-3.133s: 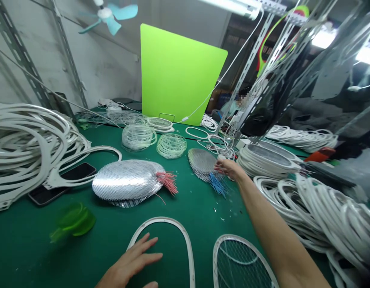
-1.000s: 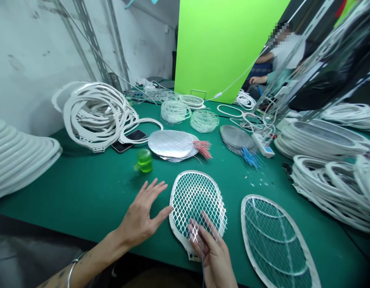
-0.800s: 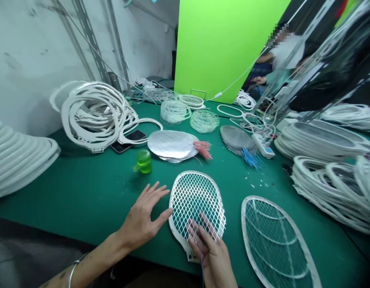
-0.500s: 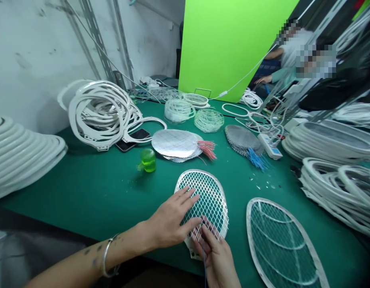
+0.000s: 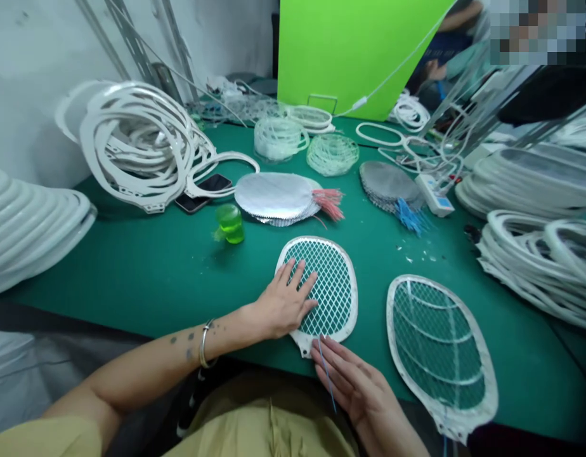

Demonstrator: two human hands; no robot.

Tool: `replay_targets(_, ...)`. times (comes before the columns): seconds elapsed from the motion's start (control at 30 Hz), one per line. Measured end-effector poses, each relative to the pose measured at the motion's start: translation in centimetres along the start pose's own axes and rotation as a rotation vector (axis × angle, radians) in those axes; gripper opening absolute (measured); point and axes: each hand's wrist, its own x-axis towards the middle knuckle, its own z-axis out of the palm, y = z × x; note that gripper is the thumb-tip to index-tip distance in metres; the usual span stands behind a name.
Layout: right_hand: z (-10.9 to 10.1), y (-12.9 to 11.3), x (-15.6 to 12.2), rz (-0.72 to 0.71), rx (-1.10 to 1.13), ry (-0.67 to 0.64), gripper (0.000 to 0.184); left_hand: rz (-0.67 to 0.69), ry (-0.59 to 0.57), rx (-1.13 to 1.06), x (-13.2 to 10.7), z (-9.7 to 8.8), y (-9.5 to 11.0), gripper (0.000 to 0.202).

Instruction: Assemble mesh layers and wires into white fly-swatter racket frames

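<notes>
White plastic racket frame (image 5: 335,289) with a diamond wire mesh lies flat on the green counter (image 5: 131,266), its handle end toward the person. The left hand (image 5: 284,301) rests on the mesh, its fingers (image 5: 302,276) spread apart and flat. The right hand (image 5: 354,381) lies at the handle end beside a thin blue wire (image 5: 327,374) trailing from the frame; its fingers (image 5: 340,362) are extended, and whether they pinch the wire cannot be told.

This frame looks largely assembled, with the wire end apparently loose. A meshed white racket frame (image 5: 438,343) lies to the right. Much seems left: stacked white plastic frames (image 5: 526,266), a heap of white plastic rings (image 5: 136,139), silver mesh discs with red wires (image 5: 274,195) and grey mesh discs with blue wires (image 5: 385,184).
</notes>
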Motion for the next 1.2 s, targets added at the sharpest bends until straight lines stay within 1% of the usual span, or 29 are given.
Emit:
replay_targets(0.07,-1.8,-0.7,-1.9,0.078,-0.284,-0.012,0.056,0.019,-0.013,0.024,-0.1,0.0,-0.1,0.058)
replay_targets(0.1,-2.5,-1.3,-2.6,0.070,-0.455,-0.010,0.055,0.026,-0.025,0.033,-0.2,-0.1,-0.2,0.058)
replay_targets(0.13,-2.9,-2.1,-3.0,0.011,-0.640,0.004,0.054,0.031,-0.036,0.040,-0.2,-0.1,-0.2,0.058)
replay_targets(0.17,-3.1,-2.9,-2.9,-0.109,-0.828,0.037,0.053,0.033,-0.046,0.046,-0.3,-0.1,-0.2,0.058)
replay_targets(0.2,-3.0,-3.7,-2.5,-0.284,-1.009,0.087,0.051,0.033,-0.051,0.050,-0.3,0.0,-0.1,0.059)
replay_targets(0.27,-2.3,-5.1,-0.3,-0.708,-1.337,0.163,0.046,0.028,-0.040,0.057,-0.3,0.1,-0.1,0.060)
replay_targets(0.3,-1.8,-5.7,1.2,-0.915,-1.483,0.153,0.045,0.024,-0.029,0.058,-0.3,0.3,0.0,0.061)
replay_targets(0.33,-1.5,-6.0,2.8,-1.087,-1.624,0.084,0.046,0.018,-0.016,0.058,-0.2,0.4,-0.1,0.062)
replay_targets(0.37,-1.2,-6.3,4.5,-1.206,-1.758,-0.024,0.051,0.014,-0.004,0.056,-0.2,0.5,-0.1,0.063)
replay_targets(0.4,-1.1,-6.4,6.0,-1.276,-1.875,-0.144,0.057,0.011,0.006,0.051,-0.1,0.5,-0.2,0.063)
replay_targets(0.43,-1.1,-6.4,7.2,-1.302,-1.971,-0.254,0.063,0.010,0.017,0.041,-0.1,0.4,-0.3,0.063)
replay_targets(0.47,-1.3,-6.3,8.2,-1.296,-2.040,-0.329,0.066,0.009,0.032,0.024,-0.3,0.2,-0.3,0.062)
replay_targets(0.53,-1.8,-6.1,9.4,-1.257,-2.106,-0.386,0.070,0.030,0.091,-0.033,-0.9,-0.6,-0.2,0.061)
replay_targets(0.57,-2.0,-6.0,9.6,-1.238,-2.116,-0.391,0.070,0.075,0.127,-0.072,-1.5,-1.0,0.1,0.061)
replay_targets(0.63,-2.3,-6.0,9.6,-1.212,-2.113,-0.400,0.070,0.240,0.185,-0.156,-3.2,-1.6,1.0,0.056)
replay_targets(0.67,-2.3,-6.0,9.4,-1.205,-2.105,-0.408,0.069,0.340,0.201,-0.190,-4.2,-1.5,1.6,0.050)
replay_targets(0.73,-2.2,-6.2,9.1,-1.175,-2.092,-0.420,0.067,0.495,0.225,-0.218,-6.0,-0.8,2.9,0.033)
replay_targets(0.77,-2.1,-6.4,9.0,-1.150,-2.087,-0.423,0.067,0.526,0.248,-0.217,-6.8,-0.2,3.5,0.027)
replay_targets(0.83,-1.8,-6.7,8.7,-1.089,-2.075,-0.447,0.072,0.533,0.318,-0.213,-7.8,1.2,4.3,0.024)
replay_targets(0.93,-1.6,-7.1,8.5,-1.020,-2.049,-0.507,0.084,0.516,0.432,-0.253,-8.1,2.4,4.8,0.020)
replay_targets(1.07,-1.6,-7.2,8.5,-1.014,-2.025,-0.513,0.087,0.492,0.534,-0.315,-7.9,2.7,5.3,0.019)
replay_targets(1.2,-1.6,-7.0,8.6,-1.011,-2.029,-0.501,0.088,0.403,0.627,-0.334,-7.7,3.2,6.3,0.015)
